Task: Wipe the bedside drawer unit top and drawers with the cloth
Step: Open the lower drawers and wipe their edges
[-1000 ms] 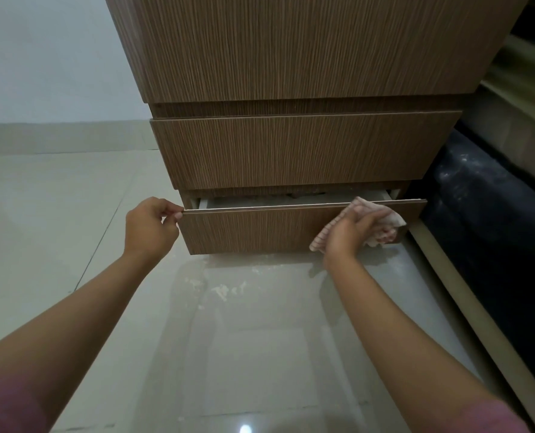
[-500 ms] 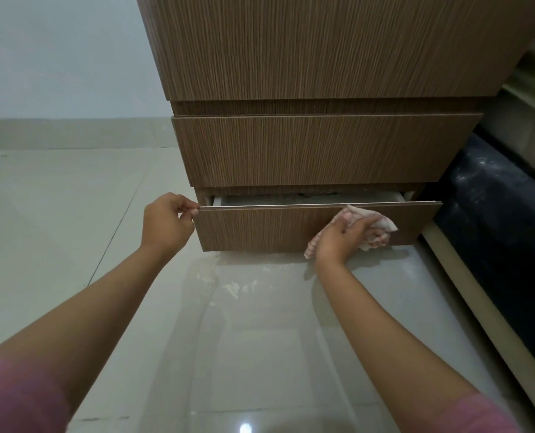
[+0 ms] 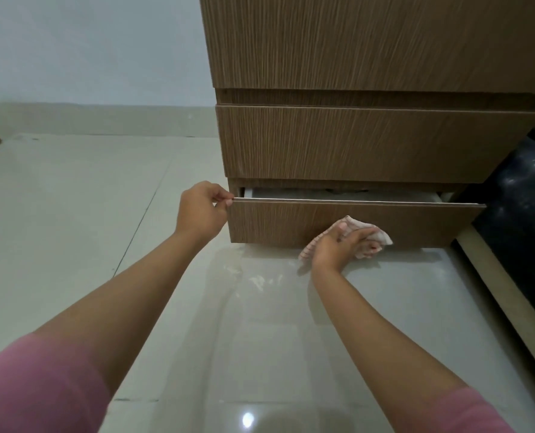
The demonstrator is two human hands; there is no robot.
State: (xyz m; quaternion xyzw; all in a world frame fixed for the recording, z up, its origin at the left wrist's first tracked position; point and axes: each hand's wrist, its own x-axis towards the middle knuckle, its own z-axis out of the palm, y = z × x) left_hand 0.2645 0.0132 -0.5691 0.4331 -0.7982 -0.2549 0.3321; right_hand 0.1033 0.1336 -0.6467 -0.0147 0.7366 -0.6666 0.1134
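I am watching my left hand (image 3: 201, 210) pinching the top left corner of the brown wood-grain bottom drawer front (image 3: 291, 223), pulled slightly open. Further right, my right hand (image 3: 338, 246) is gripping the pink-and-white striped cloth (image 3: 374, 240) against its lower edge. If I am pressing hard, the drawer could be sliding shut on my left fingers.

Matt wood-grain drawer unit (image 3: 369, 145), soft striped cloth (image 3: 374, 237), glossy tiled floor (image 3: 260, 323).
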